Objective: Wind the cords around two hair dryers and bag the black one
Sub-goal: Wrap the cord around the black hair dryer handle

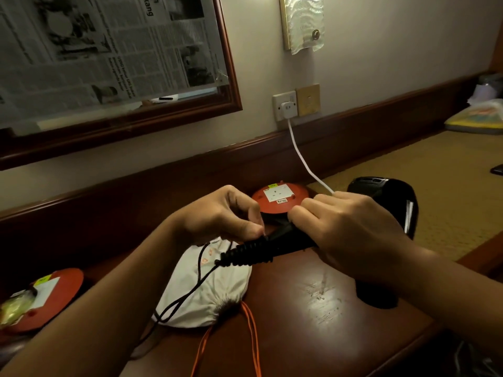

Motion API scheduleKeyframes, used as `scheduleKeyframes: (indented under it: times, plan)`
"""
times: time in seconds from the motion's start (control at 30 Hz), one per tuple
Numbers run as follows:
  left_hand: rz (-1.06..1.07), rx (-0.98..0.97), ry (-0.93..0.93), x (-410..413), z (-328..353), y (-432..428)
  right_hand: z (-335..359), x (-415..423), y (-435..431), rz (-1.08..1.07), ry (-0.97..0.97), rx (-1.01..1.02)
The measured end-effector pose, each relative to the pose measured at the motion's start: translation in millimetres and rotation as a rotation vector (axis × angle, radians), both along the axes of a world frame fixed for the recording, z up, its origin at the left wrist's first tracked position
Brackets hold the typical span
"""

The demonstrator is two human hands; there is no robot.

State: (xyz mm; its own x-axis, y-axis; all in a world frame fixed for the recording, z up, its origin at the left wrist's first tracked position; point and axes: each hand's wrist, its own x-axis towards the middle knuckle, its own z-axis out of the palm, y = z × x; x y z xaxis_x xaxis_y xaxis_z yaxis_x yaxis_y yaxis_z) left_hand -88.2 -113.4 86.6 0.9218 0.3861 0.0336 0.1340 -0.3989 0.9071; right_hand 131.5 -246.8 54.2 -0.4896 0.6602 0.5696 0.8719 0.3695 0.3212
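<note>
A black hair dryer point(392, 202) is held above the wooden desk point(313, 317), its body to the right and its handle pointing left. My right hand point(351, 229) grips the handle. Several turns of black cord point(245, 254) are wound round the handle's end. My left hand point(223, 213) pinches the cord next to those turns. The loose cord point(187, 295) hangs down across a white drawstring bag point(209, 292) with orange strings that lies on the desk. A second hair dryer is not in sight.
An orange cable reel point(280, 197) sits behind my hands, fed by a white cable point(302, 156) from a wall socket point(284, 106). Another orange reel point(46, 292) lies at the left. A framed mirror point(109, 63) hangs above. Bags point(476, 115) lie at the far right.
</note>
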Motion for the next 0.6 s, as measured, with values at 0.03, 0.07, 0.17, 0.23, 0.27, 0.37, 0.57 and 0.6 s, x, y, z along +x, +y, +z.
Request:
scheduleKeyframes:
  times: [0.03,0.07,0.17,0.23,0.27,0.37,0.57,0.6]
  plan:
    - [-0.017,-0.080,-0.042,0.7,-8.0,1.4,2.7,-2.7,-2.6,0.022,0.031,0.007]
    - [-0.019,-0.140,-0.090,1.4,-18.1,0.5,6.8,-4.5,-4.5,0.036,0.077,0.022]
    - [0.122,-0.327,-0.196,6.1,-50.9,-14.5,11.5,-3.2,-4.2,-0.028,0.132,0.035]
    - [0.237,-0.345,-0.146,10.9,-64.9,-31.8,9.3,1.2,2.9,-0.135,0.155,0.005]
    - [0.296,-0.261,-0.082,12.9,-67.3,-41.6,7.3,3.5,7.6,-0.177,0.188,-0.011]
    - [0.391,0.163,0.139,17.0,-62.3,-70.4,0.7,4.0,21.1,-0.275,0.277,-0.077]
    - [0.377,1.155,0.231,4.8,-17.6,-68.1,-8.9,-7.0,26.0,-0.339,0.130,-0.174]
    - [0.411,1.188,0.193,2.1,-8.4,-59.6,-9.5,-9.0,24.0,-0.312,0.102,-0.185]
